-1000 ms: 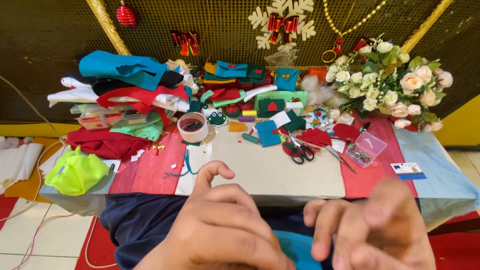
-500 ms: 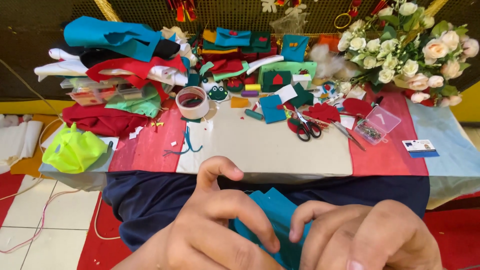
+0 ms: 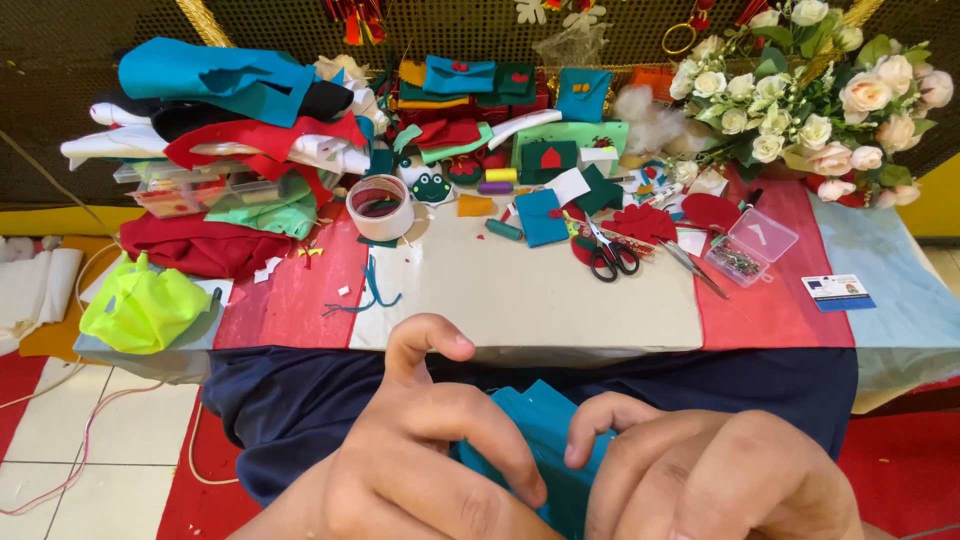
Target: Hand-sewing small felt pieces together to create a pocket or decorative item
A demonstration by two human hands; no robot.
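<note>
Compared with half a second back: view tipped lower, table point(image 3: 520, 300) slid up the frame, both hands drawn a little closer to the lens, more of the teal felt piece point(image 3: 545, 425) bared between them.

Left hand point(image 3: 420, 460) pinching the teal felt piece along its left edge, index finger crooked up above it. Right hand point(image 3: 700, 480) curled over its right edge, fingertips pressing the cloth. Both grasping the felt, held low over a dark blue lap, well below the table's near edge.

Felt: matte, soft, flat, with one corner pointing up. On the table a plain grey-beige sheet at the middle, flanked by glossy red and pale blue strips.

Taking the black-handled scissors point(image 3: 610, 255) as landmark: just left, a small blue felt envelope point(image 3: 543, 215); farther left, a round white tape roll point(image 3: 380, 205) with a red inside; far left, a heap of folded felt point(image 3: 230, 110) in teal, red, white and black, and below it a crumpled neon-yellow bag point(image 3: 140, 310). Right of the scissors, a small clear plastic box point(image 3: 750, 245), lid up, tiny dark bits inside; farther right, a small card point(image 3: 838, 292), white with a blue band, flat on the pale blue strip. Above right, a bunch of cream and pink artificial roses point(image 3: 810, 90).
</note>
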